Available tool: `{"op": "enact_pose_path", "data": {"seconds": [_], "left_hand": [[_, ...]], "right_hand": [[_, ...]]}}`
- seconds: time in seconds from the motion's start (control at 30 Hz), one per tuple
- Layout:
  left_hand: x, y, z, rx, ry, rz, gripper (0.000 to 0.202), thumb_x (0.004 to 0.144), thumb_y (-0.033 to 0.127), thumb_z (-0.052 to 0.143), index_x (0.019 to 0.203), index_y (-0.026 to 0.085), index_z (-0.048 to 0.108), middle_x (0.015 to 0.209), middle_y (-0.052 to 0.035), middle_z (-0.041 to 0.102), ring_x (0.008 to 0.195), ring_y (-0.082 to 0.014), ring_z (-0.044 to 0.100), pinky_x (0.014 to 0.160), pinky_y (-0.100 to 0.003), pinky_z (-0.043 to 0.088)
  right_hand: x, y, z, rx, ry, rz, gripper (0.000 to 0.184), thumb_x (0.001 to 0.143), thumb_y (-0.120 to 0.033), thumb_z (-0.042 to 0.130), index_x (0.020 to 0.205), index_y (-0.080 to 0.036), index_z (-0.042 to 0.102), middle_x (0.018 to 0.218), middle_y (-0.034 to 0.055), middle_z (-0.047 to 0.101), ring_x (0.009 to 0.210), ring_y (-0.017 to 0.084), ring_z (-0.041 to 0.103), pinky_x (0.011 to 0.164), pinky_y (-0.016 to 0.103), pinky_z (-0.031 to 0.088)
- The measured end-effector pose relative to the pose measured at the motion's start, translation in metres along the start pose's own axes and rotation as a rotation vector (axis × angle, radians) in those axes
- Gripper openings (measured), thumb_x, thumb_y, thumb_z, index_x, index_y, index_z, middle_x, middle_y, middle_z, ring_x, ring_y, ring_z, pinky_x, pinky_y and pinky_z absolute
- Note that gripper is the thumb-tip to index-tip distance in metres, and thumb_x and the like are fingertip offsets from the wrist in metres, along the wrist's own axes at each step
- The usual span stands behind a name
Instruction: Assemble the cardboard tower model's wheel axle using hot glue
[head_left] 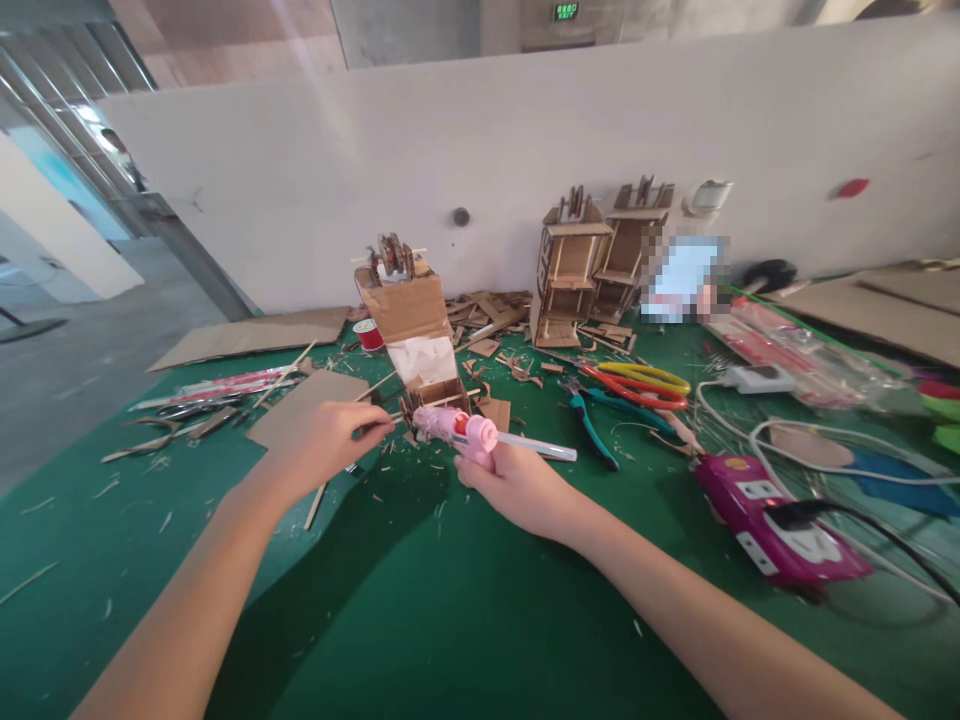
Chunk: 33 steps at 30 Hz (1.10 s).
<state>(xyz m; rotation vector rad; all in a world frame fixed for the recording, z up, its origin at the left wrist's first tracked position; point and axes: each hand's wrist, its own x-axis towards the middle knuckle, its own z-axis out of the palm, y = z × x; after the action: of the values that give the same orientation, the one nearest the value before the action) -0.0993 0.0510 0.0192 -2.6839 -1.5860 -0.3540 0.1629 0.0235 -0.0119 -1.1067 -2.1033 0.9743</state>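
My right hand [521, 490] is wrapped round the handle of a pink hot glue gun [450, 425], with a clear glue stick [540, 447] poking out of its back. The gun's front end is at the base of a cardboard model [409, 310], which stands upright with round cardboard discs [394, 257] at its top. At the left of that base, my left hand [337, 440] pinches the end of a thin wooden stick [397, 415]. The glue gun hides part of the base and its nozzle tip cannot be made out.
Two similar cardboard models [574, 275] stand by the white wall. Pliers [592, 430], orange-handled scissors [637, 390] and a purple power strip [776, 520] with cables lie to the right. A red spool [367, 334], a cardboard sheet [307, 405] and scattered scraps surround the model.
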Motion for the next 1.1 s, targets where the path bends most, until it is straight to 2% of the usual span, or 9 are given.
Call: {"op": "enact_pose_path", "data": {"seconds": [0.17,0.6,0.73,0.87,0.93,1.0,1.1], "left_hand": [[-0.001,0.001,-0.003,0.001,0.027,-0.022,0.032,0.095,0.04,0.042,0.095,0.025,0.069,0.098,0.0006,0.072,0.083,-0.0173,0.065,0.071,-0.028,0.043],[0.0,0.001,-0.002,-0.001,0.036,-0.073,0.039,0.096,0.048,0.035,0.095,0.025,0.067,0.099,-0.002,0.072,0.082,-0.0204,0.066,0.064,-0.028,0.044],[0.0,0.002,-0.002,-0.01,0.049,-0.072,0.038,0.096,0.046,0.035,0.093,0.025,0.066,0.095,-0.0018,0.072,0.079,-0.0201,0.065,0.062,-0.028,0.043],[0.001,0.008,-0.004,0.022,0.062,-0.099,0.036,0.097,0.042,0.035,0.084,0.023,0.063,0.08,-0.0011,0.069,0.069,-0.0178,0.062,0.058,-0.027,0.04],[0.001,0.011,-0.004,0.054,0.1,-0.146,0.032,0.095,0.043,0.04,0.081,0.021,0.059,0.075,-0.0014,0.066,0.066,-0.0174,0.059,0.056,-0.027,0.039],[0.002,0.012,-0.004,0.066,0.162,-0.182,0.026,0.092,0.045,0.047,0.087,0.021,0.057,0.078,-0.0024,0.064,0.068,-0.0174,0.059,0.056,-0.026,0.04],[0.002,0.011,-0.003,0.043,0.201,-0.14,0.023,0.09,0.042,0.051,0.093,0.02,0.055,0.087,-0.0037,0.063,0.072,-0.0163,0.059,0.06,-0.025,0.043]], "right_hand": [[-0.001,0.0,0.0,0.006,-0.002,-0.002,0.034,0.092,-0.042,0.039,0.071,-0.019,0.053,0.063,-0.0016,0.046,0.061,0.013,0.042,0.061,0.026,0.036],[-0.001,-0.003,-0.001,0.037,-0.009,0.015,0.031,0.091,-0.039,0.041,0.069,-0.019,0.049,0.063,-0.0023,0.045,0.06,0.012,0.042,0.058,0.025,0.036],[-0.001,-0.003,0.0,0.043,-0.016,0.045,0.032,0.091,-0.041,0.041,0.071,-0.019,0.05,0.063,-0.0019,0.045,0.058,0.011,0.041,0.055,0.024,0.035],[-0.001,-0.001,0.0,0.02,-0.009,0.04,0.034,0.091,-0.042,0.041,0.068,-0.019,0.05,0.061,-0.0019,0.044,0.058,0.012,0.041,0.056,0.025,0.035],[-0.001,0.001,0.0,0.024,-0.004,0.02,0.035,0.091,-0.042,0.041,0.066,-0.02,0.05,0.06,-0.0017,0.045,0.058,0.012,0.041,0.056,0.026,0.035],[-0.001,0.002,0.001,0.032,0.0,0.009,0.035,0.091,-0.043,0.041,0.066,-0.02,0.05,0.061,-0.0013,0.046,0.059,0.013,0.043,0.056,0.026,0.036],[0.0,0.002,0.003,0.059,0.009,0.016,0.033,0.091,-0.042,0.042,0.07,-0.02,0.054,0.063,-0.0004,0.05,0.062,0.014,0.047,0.058,0.027,0.038]]}}
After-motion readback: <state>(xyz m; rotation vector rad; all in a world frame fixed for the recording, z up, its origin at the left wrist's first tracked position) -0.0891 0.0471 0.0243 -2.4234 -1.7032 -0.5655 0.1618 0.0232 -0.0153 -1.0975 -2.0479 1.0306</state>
